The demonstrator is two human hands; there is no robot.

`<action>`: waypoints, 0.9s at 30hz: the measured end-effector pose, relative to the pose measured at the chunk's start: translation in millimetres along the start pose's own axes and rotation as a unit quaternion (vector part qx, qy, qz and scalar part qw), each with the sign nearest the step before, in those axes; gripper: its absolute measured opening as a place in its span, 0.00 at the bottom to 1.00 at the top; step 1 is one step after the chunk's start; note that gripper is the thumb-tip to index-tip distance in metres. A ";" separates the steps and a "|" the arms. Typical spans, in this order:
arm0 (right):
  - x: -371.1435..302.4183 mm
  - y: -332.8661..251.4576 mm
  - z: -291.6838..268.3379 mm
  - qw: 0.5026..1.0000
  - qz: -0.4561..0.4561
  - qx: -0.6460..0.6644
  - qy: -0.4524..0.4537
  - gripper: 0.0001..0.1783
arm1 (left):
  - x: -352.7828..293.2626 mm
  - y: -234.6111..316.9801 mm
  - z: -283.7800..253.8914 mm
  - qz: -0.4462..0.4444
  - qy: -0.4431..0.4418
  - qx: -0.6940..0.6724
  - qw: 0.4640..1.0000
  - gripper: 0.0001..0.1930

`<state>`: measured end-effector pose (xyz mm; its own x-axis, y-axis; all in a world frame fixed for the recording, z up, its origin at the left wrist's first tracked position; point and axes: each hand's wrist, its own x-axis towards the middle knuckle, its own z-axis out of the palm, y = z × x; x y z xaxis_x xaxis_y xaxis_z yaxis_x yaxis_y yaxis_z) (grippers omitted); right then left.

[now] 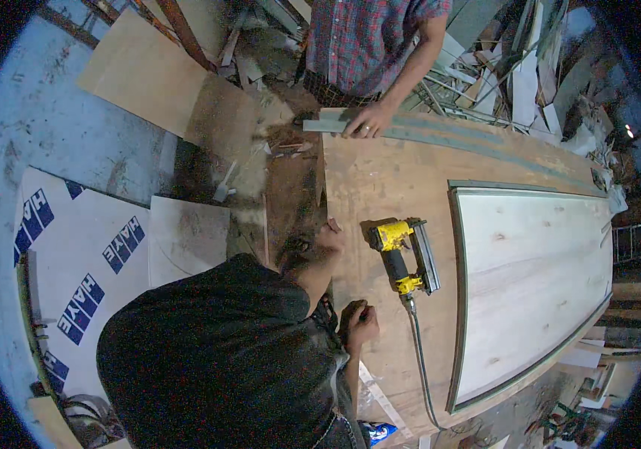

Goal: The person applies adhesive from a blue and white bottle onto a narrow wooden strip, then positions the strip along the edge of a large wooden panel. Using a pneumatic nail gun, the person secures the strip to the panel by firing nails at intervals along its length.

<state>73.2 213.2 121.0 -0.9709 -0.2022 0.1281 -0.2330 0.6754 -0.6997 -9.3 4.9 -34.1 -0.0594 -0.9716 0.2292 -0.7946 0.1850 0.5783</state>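
My left hand point(330, 238) is at the near edge of the plywood-topped table, fingers curled; whether it holds anything is hidden. Lower in the view, my right hand point(364, 326) is closed over the tabletop, with a dark patch at its fingers that I cannot make out. Nearest to both lies a yellow and black pneumatic nail gun point(394, 238) on its side, its air hose point(420, 359) trailing down across the wood. Beyond it rests a pale wood panel point(533, 277) within a grey-green frame point(458, 299).
Across the table point(380, 176), a person in a checked shirt point(369, 49) presses a hand point(369, 120) on long grey-green strips point(440, 137). Scrap wood point(496, 90) is heaped behind. White printed boards point(111, 224) are to the left, and a pale strip point(382, 400) lies near the table's lower edge.
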 end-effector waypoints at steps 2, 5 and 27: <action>-3.1 3.9 3.4 1.000 0.012 0.009 -0.013 0.17 | 2.8 -4.1 -0.7 0.009 0.046 0.050 0.998 0.19; 3.1 -10.2 -3.8 1.000 0.011 0.003 -0.008 0.16 | -3.9 -17.5 21.6 0.023 0.009 0.080 0.996 0.19; 1.1 2.8 2.5 1.000 -0.002 0.003 -0.007 0.19 | 1.0 -11.9 5.4 0.085 -0.100 0.146 0.980 0.26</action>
<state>71.6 213.1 117.5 -0.9688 -0.2161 0.1210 -0.2373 0.6698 -0.7036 -3.1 0.9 -45.0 -0.3007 -0.9450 0.1283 -0.9003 0.3257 0.2887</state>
